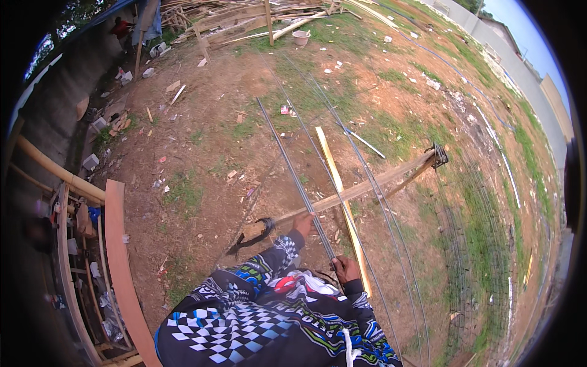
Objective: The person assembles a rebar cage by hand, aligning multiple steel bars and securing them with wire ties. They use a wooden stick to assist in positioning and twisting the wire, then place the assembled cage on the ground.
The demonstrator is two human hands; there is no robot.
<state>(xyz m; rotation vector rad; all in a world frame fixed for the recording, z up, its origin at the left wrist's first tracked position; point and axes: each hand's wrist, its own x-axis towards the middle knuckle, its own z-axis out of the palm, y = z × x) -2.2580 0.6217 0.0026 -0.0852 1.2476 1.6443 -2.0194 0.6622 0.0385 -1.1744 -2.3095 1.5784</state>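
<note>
Several long thin steel rods (293, 168) run away from me over bare dirt. A wooden beam (373, 183) lies across them, with a dark wire loop at each end. My left hand (302, 225) rests where the rods cross the beam and grips one rod there. My right hand (345, 269) is closer to my body, its fingers closed around a rod. A yellow wooden slat (338, 189) lies along the rods just right of both hands. My sleeves are checked black, white and blue.
A curved brown plank (121, 263) and bamboo framing stand at the left. Piled timber (232, 18), a white bucket (301, 37) and a person in red (122, 27) are far ahead. Wire mesh (483, 257) lies on grass at the right, near a grey wall (526, 73).
</note>
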